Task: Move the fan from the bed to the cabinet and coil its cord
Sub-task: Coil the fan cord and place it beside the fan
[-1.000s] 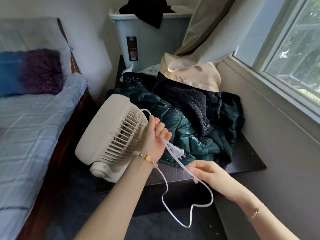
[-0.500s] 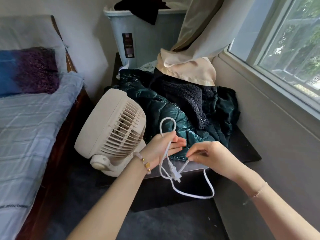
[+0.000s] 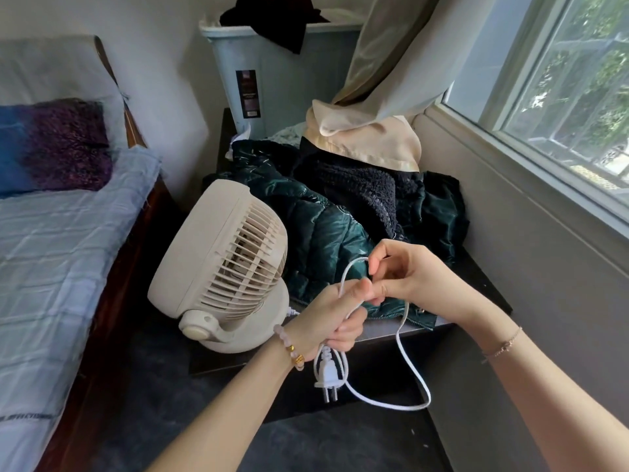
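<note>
The cream fan (image 3: 221,267) stands on the front left corner of the dark cabinet (image 3: 476,277), its grille facing right. Its white cord (image 3: 406,356) runs from the fan's base into my left hand (image 3: 335,318), which is closed around gathered loops of it. The plug (image 3: 326,376) hangs just below that fist. My right hand (image 3: 408,277) pinches the top of a cord loop just above my left hand. One slack loop droops below the cabinet's front edge.
A green jacket (image 3: 323,233) and dark clothes are piled on the cabinet behind the fan. A grey-blue bin (image 3: 272,80) stands at the back. The bed (image 3: 51,250) lies to the left, a curtain (image 3: 391,63) and a window (image 3: 571,80) to the right.
My right hand has risen to the top of the loop and meets my left hand. The plug now hangs below my left fist. The hanging slack has shortened.
</note>
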Demonstrator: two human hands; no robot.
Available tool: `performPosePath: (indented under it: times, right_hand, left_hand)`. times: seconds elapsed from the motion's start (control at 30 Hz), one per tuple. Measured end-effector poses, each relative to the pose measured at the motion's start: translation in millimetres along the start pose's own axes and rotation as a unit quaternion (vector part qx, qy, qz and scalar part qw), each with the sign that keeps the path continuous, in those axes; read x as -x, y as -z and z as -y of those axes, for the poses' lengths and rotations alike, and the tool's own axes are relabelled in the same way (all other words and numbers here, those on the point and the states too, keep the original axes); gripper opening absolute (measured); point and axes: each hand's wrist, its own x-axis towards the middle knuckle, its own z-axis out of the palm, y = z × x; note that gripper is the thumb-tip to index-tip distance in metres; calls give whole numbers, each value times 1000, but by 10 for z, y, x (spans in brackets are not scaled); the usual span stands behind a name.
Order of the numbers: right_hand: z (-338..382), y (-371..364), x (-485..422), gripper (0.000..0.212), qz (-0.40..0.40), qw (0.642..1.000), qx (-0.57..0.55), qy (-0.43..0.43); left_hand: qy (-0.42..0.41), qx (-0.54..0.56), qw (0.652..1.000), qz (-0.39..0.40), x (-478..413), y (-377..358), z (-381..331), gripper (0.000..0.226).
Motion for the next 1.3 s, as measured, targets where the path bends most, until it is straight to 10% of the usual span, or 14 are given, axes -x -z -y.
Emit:
performPosePath:
  times: [0.3, 0.5, 0.7, 0.87, 1.3]
  right_hand:
    - [-403, -175, 239, 14, -48, 983, -175, -34]
    - [-446, -423, 226, 18, -250, 964, -88, -19]
    - [-235, -575, 71, 34, -212, 957, 196, 11]
    - [-195, -665, 35, 23, -160, 949, 271, 3]
    - [-652, -349, 370, 32, 45, 998, -25, -45]
  left_hand:
    - [-129, 138, 979, -78, 31, 342, -323, 26]
    - [-130, 157, 965, -168, -75, 374, -177, 35]
    - [-89, 69, 985, -129, -197, 173, 25, 28]
    - [-94, 18, 965, -244, -278, 120, -7, 28]
    - [-179, 379, 887, -193, -244, 615, -539, 31]
